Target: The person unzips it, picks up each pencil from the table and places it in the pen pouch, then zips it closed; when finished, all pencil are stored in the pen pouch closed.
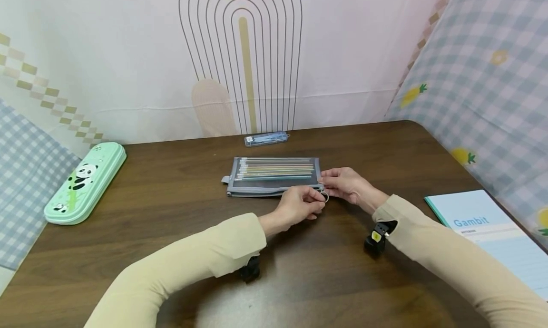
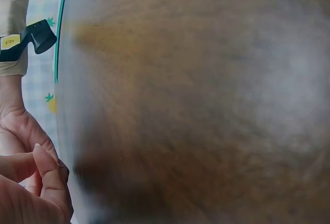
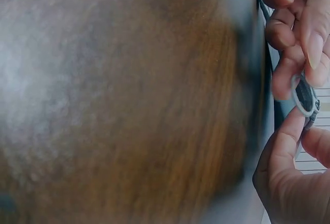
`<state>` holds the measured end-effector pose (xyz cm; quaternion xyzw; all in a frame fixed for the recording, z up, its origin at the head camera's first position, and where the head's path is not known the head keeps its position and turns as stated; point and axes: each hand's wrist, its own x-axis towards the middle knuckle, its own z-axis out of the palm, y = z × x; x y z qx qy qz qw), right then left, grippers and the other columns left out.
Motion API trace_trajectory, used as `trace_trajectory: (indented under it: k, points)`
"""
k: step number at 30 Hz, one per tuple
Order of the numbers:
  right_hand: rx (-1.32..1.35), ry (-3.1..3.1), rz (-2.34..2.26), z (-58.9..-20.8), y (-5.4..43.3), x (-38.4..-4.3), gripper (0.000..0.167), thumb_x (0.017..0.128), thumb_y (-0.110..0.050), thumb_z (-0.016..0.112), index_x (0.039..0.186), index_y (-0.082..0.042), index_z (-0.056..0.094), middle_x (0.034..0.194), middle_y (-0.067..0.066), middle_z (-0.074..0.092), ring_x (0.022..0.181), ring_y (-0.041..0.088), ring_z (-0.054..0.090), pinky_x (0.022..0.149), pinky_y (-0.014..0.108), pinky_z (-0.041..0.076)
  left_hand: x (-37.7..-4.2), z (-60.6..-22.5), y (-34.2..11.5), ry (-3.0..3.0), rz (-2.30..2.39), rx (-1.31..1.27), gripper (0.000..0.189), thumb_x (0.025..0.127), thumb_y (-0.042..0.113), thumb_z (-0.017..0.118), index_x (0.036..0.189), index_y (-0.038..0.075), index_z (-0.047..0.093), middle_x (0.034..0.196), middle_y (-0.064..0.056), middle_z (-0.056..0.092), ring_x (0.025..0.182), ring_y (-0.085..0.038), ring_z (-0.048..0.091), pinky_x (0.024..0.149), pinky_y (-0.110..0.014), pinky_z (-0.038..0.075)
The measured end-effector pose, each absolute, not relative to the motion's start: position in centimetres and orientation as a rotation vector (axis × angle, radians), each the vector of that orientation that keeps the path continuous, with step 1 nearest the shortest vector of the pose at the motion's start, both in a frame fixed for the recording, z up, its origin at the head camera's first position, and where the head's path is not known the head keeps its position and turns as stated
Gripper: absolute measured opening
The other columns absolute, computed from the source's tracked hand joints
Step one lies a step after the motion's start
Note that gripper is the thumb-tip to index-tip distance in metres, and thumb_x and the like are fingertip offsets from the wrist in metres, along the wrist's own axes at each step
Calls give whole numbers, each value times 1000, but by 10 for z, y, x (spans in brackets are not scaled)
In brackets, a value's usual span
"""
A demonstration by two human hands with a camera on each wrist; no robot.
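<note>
A grey zip pencil pouch [image 1: 274,191] lies flat on the table, and several pencils [image 1: 276,168] show through its see-through top. At its near right corner hangs a ring pull [image 1: 327,196]. My left hand [image 1: 299,205] pinches that ring [image 3: 303,96] between thumb and fingertips. Just beyond, my right hand [image 1: 348,184] grips the pouch's right corner, thumb and fingers on the edge. In the left wrist view, the left fingertips overlap the right hand [image 2: 23,126] and the pouch is hidden.
Behind the pouch lies a small clear blue case [image 1: 266,138]. A mint-green panda pencil case [image 1: 85,183] stands at the left edge of the brown table [image 1: 171,171]. To the right is a Gambit notebook [image 1: 484,214]. Patterned cloth hangs at the back and sides.
</note>
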<state>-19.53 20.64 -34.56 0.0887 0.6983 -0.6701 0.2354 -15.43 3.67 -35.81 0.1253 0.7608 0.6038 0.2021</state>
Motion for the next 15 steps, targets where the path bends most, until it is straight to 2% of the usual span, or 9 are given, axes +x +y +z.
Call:
trace_trajectory:
  k: [10,15]
  points:
    - [251,1933,-1823,-344,207,-195,40,96,-4,50,131,11,37,80,-1,60,71,6,60,66,16,54,-156,-355,30,2132,1703,299,11,83,8,71,94,4,68,85,-11,70,77,-23,68,60,-25,57]
    - [238,1936,-1820,-346,208,-194,43,96,-3,49,133,12,34,80,1,60,70,6,60,66,16,55,-159,-356,28,2083,1760,235,17,90,14,64,97,-1,68,86,-14,71,65,-13,65,59,-23,57]
